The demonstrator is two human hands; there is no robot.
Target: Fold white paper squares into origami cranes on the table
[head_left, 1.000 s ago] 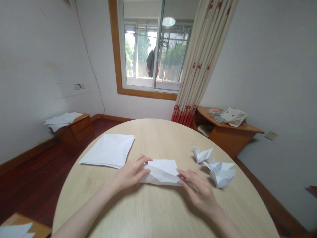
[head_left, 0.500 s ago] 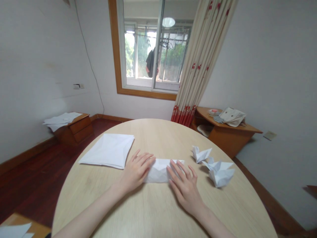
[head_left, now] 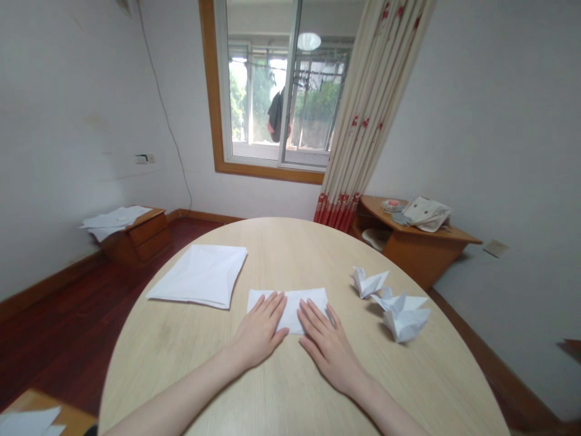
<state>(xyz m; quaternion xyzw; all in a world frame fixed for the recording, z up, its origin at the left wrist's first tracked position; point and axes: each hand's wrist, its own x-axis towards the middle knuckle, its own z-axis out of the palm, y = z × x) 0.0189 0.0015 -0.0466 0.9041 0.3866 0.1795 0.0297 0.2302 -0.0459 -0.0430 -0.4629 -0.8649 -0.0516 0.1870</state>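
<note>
While the left hand [head_left: 261, 332] and right hand [head_left: 330, 348] rest with their fingers across the folded sheet [head_left: 293, 315], the step in hand reads as pressing a lengthwise fold flat. Sheet position: on the round table [head_left: 290, 393], about midway between its left and right edges, one long side facing the far edge. Left fingers: straight, close together, thumb held apart, gripping nothing. Right fingers: straight, slightly more spread, likewise only laid on the paper. Next move probably calls for even pressure along the long edges without skewing the layers. Against one second ago: the right fingers then pinched a raised flap; the sheet now lies flat under both hands. Unchanged: paper stack [head_left: 200, 275] toward the left edge, folded paper figures [head_left: 405, 321] toward the right edge.
</note>
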